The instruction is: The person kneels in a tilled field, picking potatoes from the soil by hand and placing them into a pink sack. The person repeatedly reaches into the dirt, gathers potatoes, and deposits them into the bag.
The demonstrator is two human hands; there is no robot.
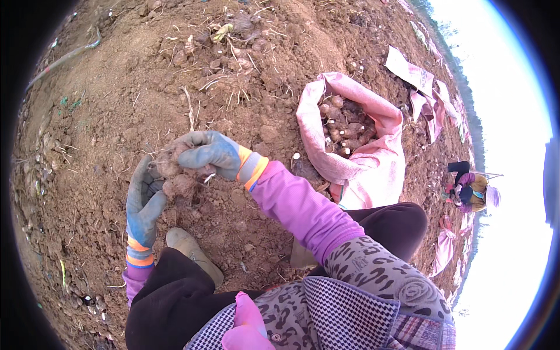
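Note:
A soil-covered clump of root corms with fine roots [179, 183] is between my two gloved hands. My right hand [212, 153], in a blue-grey work glove with an orange cuff, grips its upper part. My left hand [146, 199], in a matching glove, holds the clump from the left side, its fingers partly hidden behind it. To the right, a pink woven sack [385, 157] stands with its rim rolled down, and brown corms with pale cut ends [343, 127] lie inside it.
Loose brown soil with roots and clods [144, 100] surrounds me. Empty pink sacks [415, 81] lie at the upper right. Another person [474, 192] is farther off at the right. A shoe [192, 253] rests on the soil below my hands.

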